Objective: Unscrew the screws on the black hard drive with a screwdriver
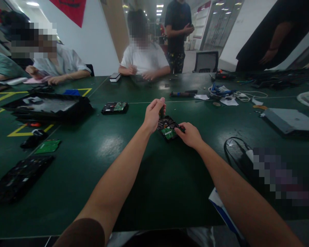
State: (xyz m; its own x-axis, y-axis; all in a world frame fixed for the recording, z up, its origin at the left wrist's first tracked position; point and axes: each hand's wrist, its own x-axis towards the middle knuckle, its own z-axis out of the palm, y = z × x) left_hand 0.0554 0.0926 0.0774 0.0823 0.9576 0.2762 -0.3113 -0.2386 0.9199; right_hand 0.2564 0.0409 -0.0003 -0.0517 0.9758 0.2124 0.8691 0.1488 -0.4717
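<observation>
A hard drive [169,133] with a small green circuit board and a dark frame lies on the green table in front of me. My right hand [190,134] grips its right edge, thumb on top. Above its far left corner my left hand [154,115] is closed in a fist with the thumb up. Whatever the left fingers hold is hidden by the hand; a dark bit shows just below them. Farther left rests a second hard drive [114,107], its green board facing up, touched by neither hand.
On the left are a black plastic housing [51,104], a loose green circuit board [48,146] and a black panel [18,178]. To the right lie a screwdriver-like tool [182,93], tangled cables [222,91] and a grey metal box [293,120]. Several people are around the table [154,192].
</observation>
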